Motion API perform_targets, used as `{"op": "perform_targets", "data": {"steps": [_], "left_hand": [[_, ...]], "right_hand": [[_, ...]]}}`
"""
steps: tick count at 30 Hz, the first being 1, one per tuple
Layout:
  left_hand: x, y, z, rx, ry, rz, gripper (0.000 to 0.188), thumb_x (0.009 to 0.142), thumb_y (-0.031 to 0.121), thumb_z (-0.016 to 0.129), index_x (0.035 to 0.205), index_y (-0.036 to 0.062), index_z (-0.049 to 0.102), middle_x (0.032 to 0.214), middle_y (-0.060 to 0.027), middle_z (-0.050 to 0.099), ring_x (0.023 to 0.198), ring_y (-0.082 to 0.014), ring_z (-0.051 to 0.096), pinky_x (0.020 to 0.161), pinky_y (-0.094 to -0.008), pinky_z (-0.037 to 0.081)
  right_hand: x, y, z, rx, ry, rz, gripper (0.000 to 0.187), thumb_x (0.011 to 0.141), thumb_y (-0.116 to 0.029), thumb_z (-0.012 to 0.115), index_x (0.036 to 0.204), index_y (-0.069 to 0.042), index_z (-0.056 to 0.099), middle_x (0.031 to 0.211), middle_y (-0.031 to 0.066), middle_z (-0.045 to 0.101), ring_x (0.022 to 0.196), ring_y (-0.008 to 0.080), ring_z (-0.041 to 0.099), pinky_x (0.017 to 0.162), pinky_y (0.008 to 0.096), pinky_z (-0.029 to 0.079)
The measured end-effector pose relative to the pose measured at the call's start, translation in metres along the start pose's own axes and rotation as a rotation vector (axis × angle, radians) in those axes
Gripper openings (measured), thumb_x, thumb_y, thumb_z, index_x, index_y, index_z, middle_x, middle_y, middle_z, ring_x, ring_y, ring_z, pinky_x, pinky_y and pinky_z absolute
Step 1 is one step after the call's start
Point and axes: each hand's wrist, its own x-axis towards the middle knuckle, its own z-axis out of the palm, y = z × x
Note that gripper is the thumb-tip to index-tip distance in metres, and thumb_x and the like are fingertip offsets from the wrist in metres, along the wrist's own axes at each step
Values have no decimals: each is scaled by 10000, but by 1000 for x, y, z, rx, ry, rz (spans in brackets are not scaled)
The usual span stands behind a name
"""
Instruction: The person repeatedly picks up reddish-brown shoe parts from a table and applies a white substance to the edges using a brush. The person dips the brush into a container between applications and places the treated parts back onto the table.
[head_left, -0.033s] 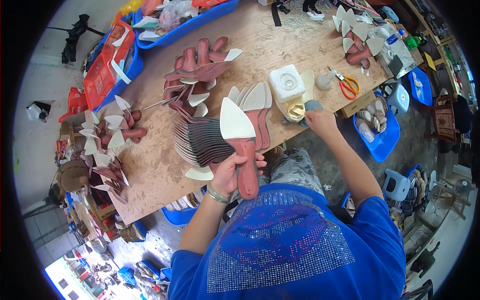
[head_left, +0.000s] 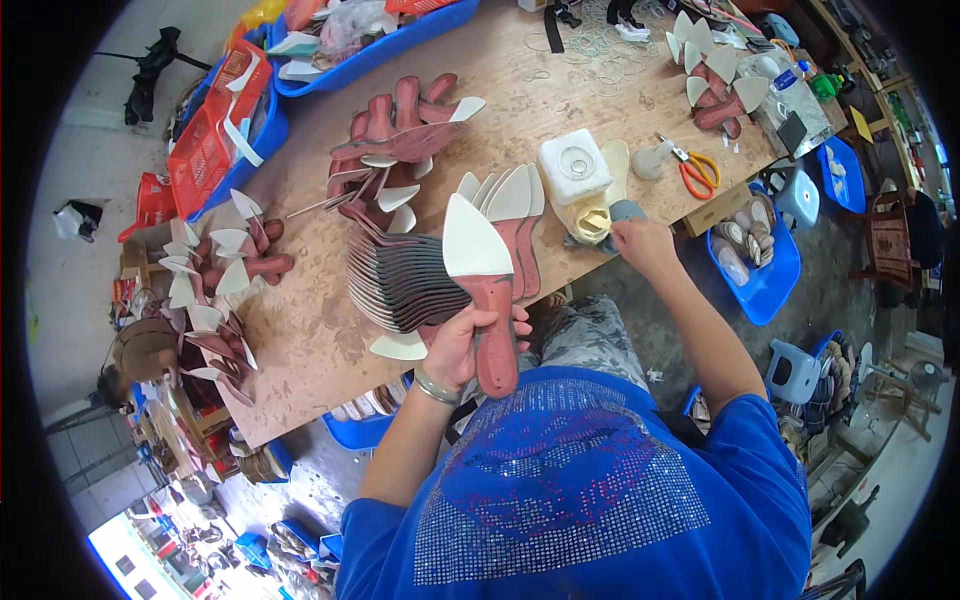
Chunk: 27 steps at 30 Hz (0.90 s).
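My left hand (head_left: 460, 345) grips a shoe insole (head_left: 492, 310) by its dark red body, the white pointed toe piece upward. Beside it on the wooden table (head_left: 300, 340) lies a fanned row of dark-edged insoles (head_left: 415, 285); a few white-tipped insoles (head_left: 518, 232) overlap behind the held one. At the table's front edge, my right hand (head_left: 642, 245) is closed, its fingertips at the yellowish, crusted mouth of a container (head_left: 588, 222). What those fingers pinch is hidden. A white block-shaped holder (head_left: 574, 165) with a round ring on top adjoins the container.
Orange-handled pliers (head_left: 699, 175) and a small bottle (head_left: 650, 162) lie right of the holder. More insole piles sit farther back (head_left: 400, 130), at the left (head_left: 240, 260) and far right (head_left: 715, 85). Blue tubs (head_left: 765, 290) and red baskets (head_left: 215, 135) surround the table.
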Motion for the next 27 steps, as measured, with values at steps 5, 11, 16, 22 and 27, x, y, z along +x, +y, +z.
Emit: {"op": "perform_targets", "data": {"steps": [5,11,16,22,27], "left_hand": [[15,-6,13,218,56,28,381,956,141,507,1299,-24,481,1137,-158,618,943,-238,657,771,-385,588],[33,-7,28,241,73,-17,431,949,166,513,1332,-26,466,1169,-177,634,902,-230,656,748,-355,578],[39,-6,30,214,94,-61,448,946,178,506,1345,-21,460,1170,-175,646,871,-212,659,725,-349,580],[35,-4,30,266,105,-77,381,943,187,514,1268,-11,535,1123,-137,661,849,-195,650,707,-341,572],[13,0,43,225,92,-33,338,942,185,522,1218,-5,567,1059,-110,651,797,-184,623,696,-333,552]], "right_hand": [[-19,-1,-9,2,105,-56,99,823,-210,705,780,-121,693,672,79,607,600,295,650,538,413,533],[-68,-10,-13,45,64,29,75,848,-198,708,855,-124,720,691,70,608,614,260,652,555,375,532],[-74,-18,-25,909,31,482,171,865,-182,734,1020,-119,770,892,93,734,698,174,686,639,274,532],[-45,-79,-70,727,244,-65,152,825,-148,765,976,-128,766,819,60,711,653,194,667,598,302,525],[12,-63,-62,461,484,-41,71,811,-138,757,878,-125,737,732,70,657,601,258,633,528,366,500]]}}
